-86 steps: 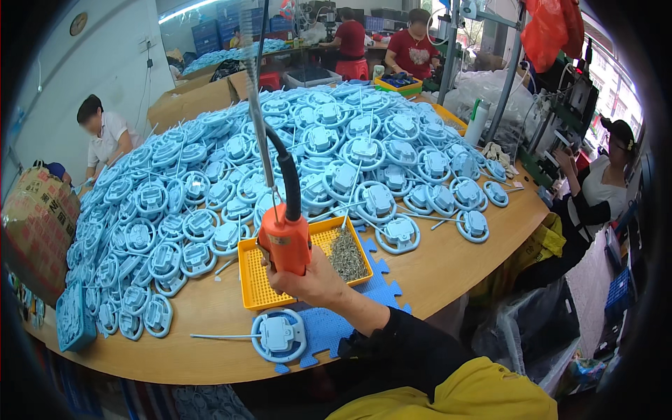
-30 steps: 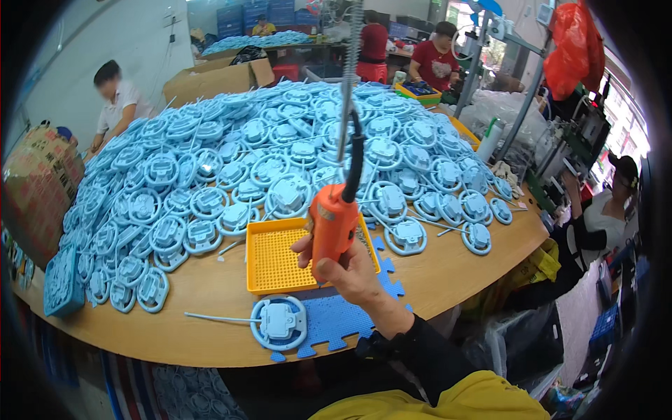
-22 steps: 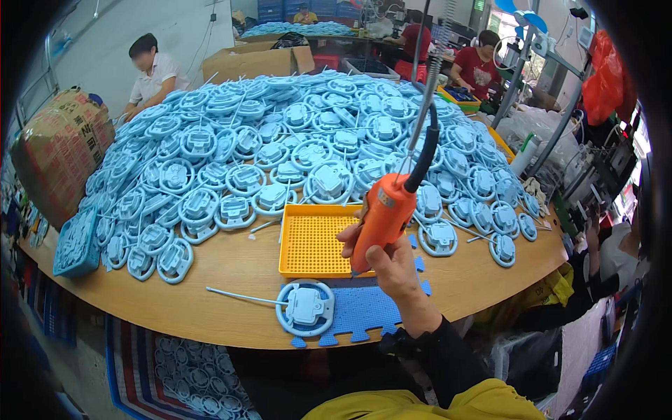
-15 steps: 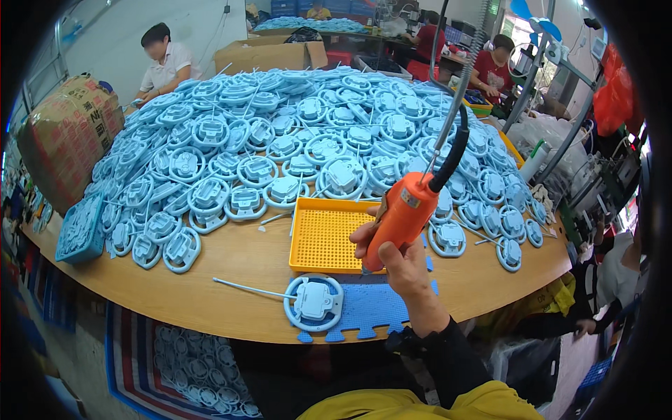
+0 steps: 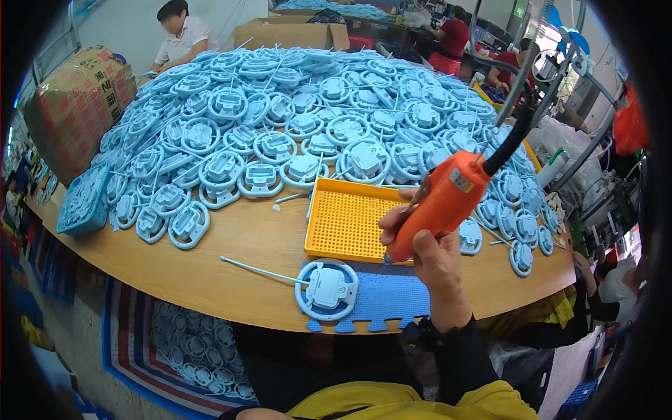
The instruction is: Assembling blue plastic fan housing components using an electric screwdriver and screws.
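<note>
My right hand is wrapped round an orange electric screwdriver, held above the right part of a yellow perforated tray. Its tip points down and to the left, touching nothing that I can see. On the blue foam mat lies a light-blue toy steering wheel, back side up, with a thin rod reaching out to the left. A sliver of skin at the lower edge seems to be my left hand; its fingers do not show.
A big heap of light-blue steering wheels covers the wooden table. A blue basket of small parts stands at the left edge, near a wrapped carton. More wheels lie in a striped bin below. Co-workers sit behind the heap.
The view has shifted, so the table sits higher and farther right. My right hand still grips the screwdriver, now lower over the tray. A bit of skin has appeared at the lower edge.
</note>
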`<state>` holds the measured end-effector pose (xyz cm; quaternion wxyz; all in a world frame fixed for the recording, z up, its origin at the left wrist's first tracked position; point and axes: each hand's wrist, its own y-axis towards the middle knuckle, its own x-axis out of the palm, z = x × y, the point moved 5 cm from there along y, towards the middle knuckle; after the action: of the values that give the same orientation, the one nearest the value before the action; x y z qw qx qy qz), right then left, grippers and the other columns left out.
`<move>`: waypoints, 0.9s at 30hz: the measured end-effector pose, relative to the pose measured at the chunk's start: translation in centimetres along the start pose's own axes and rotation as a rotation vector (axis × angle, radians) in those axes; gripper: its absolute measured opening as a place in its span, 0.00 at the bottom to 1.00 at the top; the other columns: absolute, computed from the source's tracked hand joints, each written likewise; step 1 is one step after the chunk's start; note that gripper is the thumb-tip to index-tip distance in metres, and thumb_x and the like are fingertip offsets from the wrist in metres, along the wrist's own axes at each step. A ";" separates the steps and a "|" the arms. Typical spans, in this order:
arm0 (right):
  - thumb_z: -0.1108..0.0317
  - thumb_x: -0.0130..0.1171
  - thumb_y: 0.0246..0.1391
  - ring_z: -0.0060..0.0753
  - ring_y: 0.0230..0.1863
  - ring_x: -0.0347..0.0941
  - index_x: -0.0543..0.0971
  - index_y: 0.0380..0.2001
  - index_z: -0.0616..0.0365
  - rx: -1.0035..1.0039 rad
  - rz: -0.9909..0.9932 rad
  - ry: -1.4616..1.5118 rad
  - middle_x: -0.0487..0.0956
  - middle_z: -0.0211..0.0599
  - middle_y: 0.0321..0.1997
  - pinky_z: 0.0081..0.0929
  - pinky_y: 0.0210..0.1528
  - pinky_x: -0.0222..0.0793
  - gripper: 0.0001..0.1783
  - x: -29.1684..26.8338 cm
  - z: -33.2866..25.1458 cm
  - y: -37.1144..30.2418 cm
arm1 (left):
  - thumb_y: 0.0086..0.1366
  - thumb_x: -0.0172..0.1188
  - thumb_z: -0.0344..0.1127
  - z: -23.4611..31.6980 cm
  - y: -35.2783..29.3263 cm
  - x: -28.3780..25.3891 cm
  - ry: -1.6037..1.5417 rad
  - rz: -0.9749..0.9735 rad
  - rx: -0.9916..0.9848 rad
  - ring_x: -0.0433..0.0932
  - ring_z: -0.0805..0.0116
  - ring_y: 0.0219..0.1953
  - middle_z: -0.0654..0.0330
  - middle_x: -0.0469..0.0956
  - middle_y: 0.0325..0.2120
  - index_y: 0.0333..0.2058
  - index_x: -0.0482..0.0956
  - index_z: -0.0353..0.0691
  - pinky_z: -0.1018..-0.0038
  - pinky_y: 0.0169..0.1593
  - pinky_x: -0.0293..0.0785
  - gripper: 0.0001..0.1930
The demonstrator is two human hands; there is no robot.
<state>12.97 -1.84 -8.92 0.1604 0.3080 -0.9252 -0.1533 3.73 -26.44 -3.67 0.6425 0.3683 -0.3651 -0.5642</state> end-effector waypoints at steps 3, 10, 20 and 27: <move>0.58 0.64 0.51 0.25 0.35 0.75 0.64 0.54 0.67 -0.011 -0.032 0.093 0.78 0.40 0.39 0.25 0.39 0.71 0.34 0.5 -0.5 0.5 | 0.63 0.56 0.43 1.7 -0.3 -1.7 0.239 0.077 -0.181 0.68 0.44 0.55 0.46 0.73 0.49 0.48 0.77 0.36 0.39 0.61 0.48 0.19; 0.56 0.68 0.46 0.27 0.32 0.76 0.65 0.53 0.68 -0.023 0.018 0.096 0.79 0.42 0.35 0.23 0.35 0.72 0.37 -3.7 -1.0 -0.4 | 0.57 0.62 0.37 3.6 -3.7 -26.3 1.437 0.670 -0.989 0.70 0.58 0.56 0.49 0.73 0.50 0.57 0.67 0.34 0.67 0.57 0.66 0.30; 0.62 0.71 0.41 0.28 0.35 0.76 0.66 0.52 0.65 0.111 0.068 0.134 0.79 0.41 0.35 0.23 0.38 0.72 0.37 -7.0 -1.7 -0.9 | 0.52 0.63 0.48 -0.9 -9.7 -40.7 1.940 0.700 -1.355 0.72 0.45 0.44 0.48 0.71 0.47 0.65 0.55 0.48 0.56 0.49 0.70 0.43; 0.60 0.69 0.43 0.30 0.31 0.74 0.67 0.49 0.65 0.088 0.053 -0.015 0.78 0.42 0.32 0.25 0.33 0.71 0.33 -4.7 -2.0 0.1 | 0.52 0.65 0.41 3.9 -3.3 -37.1 1.951 0.684 -0.726 0.71 0.52 0.55 0.48 0.71 0.52 0.64 0.58 0.48 0.65 0.57 0.67 0.40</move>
<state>17.29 0.78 -8.01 0.1437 0.2891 -0.9399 -0.1107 -4.76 9.90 -6.77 0.8481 0.3244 0.4057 0.1043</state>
